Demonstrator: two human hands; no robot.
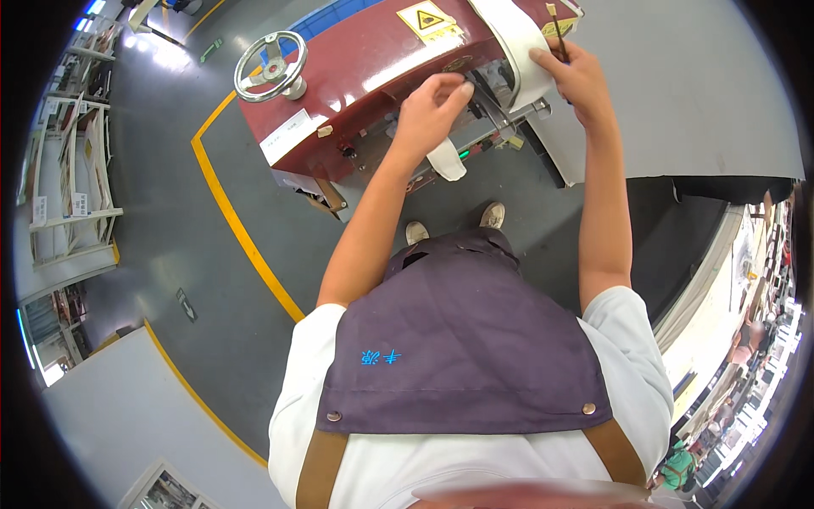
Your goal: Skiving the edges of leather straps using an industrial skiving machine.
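In front of me is a dark red machine [348, 76] with a long white strip of material [519, 53] draped over its right part. My right hand [583, 83] is closed at the strip's right edge, its thumb against the strip. A thin dark stick with a pale tip, like a small brush [557, 29], stands up from its fingers. My left hand [431, 114] hovers by the machine's front opening, left of the strip. Its fingers are curled and the thumb comes close to the index finger; anything between them is too small to see. A white flap [447, 159] hangs below that hand.
A chrome handwheel [270, 67] sits on the machine's left end. Right of the machine is a large grey tabletop [687, 93]. A yellow line [237, 225] runs along the grey floor. White racks [76, 170] stand far left. A person in green [677, 466] is at lower right.
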